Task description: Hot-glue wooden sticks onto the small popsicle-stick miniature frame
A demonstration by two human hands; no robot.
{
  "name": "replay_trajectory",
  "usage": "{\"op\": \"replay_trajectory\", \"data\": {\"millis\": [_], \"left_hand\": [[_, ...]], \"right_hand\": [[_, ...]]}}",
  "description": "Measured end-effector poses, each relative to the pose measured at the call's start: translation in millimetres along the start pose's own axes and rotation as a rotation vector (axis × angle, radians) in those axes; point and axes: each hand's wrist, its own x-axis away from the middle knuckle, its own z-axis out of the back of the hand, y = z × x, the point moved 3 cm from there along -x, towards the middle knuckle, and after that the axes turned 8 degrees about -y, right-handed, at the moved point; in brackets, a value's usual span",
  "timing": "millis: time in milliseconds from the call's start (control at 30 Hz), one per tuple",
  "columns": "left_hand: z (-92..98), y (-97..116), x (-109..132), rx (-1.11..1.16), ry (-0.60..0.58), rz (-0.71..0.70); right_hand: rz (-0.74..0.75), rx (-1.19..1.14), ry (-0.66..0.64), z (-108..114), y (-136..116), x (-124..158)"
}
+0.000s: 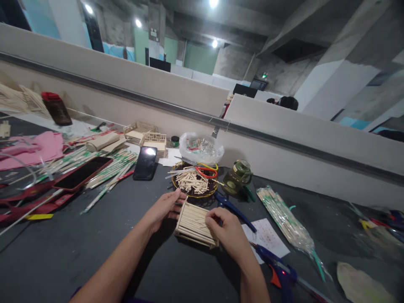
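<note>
A small model made of pale wooden sticks (194, 221), with a slatted top and short end posts, is between my hands just above or on the dark table. My left hand (166, 210) grips its left end, thumb at the upper corner and fingers behind. Over the slats on the right, my right hand (229, 231) is closed in a pinch; its fingertips hide whatever they hold. Short stick pieces lie on the slats beside those fingertips. Behind the model stands a yellow-rimmed basket (176, 191) of cut sticks (192, 181), with red- and yellow-handled scissors (208, 169) on it.
A blue glue gun (277, 263) with a lit red light lies at right, by a spotted paper (268, 237) and blue-handled pliers (236, 210). Farther off are packed sticks (287, 219), a green jar (236, 176), two phones (145, 164), finished stick models (154, 142) and a partition (142, 109).
</note>
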Motion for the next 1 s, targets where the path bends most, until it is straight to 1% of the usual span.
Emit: {"op": "replay_trajectory", "data": {"millis": [100, 200, 333, 433, 600, 733, 800, 933, 1000], "left_hand": [[-0.7, 0, 0, 0.007, -0.004, -0.001], [-1.9, 1, 0, 0.013, -0.002, 0.002], [-2.5, 2, 1, 0.013, 0.003, -0.002], [-1.9, 1, 0, 0.021, 0.011, -0.008], [-2.1, 1, 0, 0.024, 0.004, -0.004], [-3.0, 1, 1, 0.026, 0.005, -0.001], [-3.2, 2, 1, 0.024, 0.011, -0.006], [-3.3, 2, 1, 0.016, 0.007, -0.009], [-3.3, 2, 0, 0.016, 0.001, -0.009]], "right_hand": [[0.029, -0.031, -0.006, 1, -2, 0], [0.075, -0.048, 0.047, -3, -9, -3], [0.175, 0.002, 0.142, -16, -21, -8], [0.225, -0.007, 0.151, -25, -25, -11], [0.155, -0.174, 0.149, -28, -19, -14], [0.148, -0.167, 0.099, -28, -16, -14], [0.138, -0.153, 0.105, -24, -12, -13], [0.073, -0.141, 0.176, -8, 1, -10], [0.051, -0.112, 0.189, -2, 6, -8]]}}
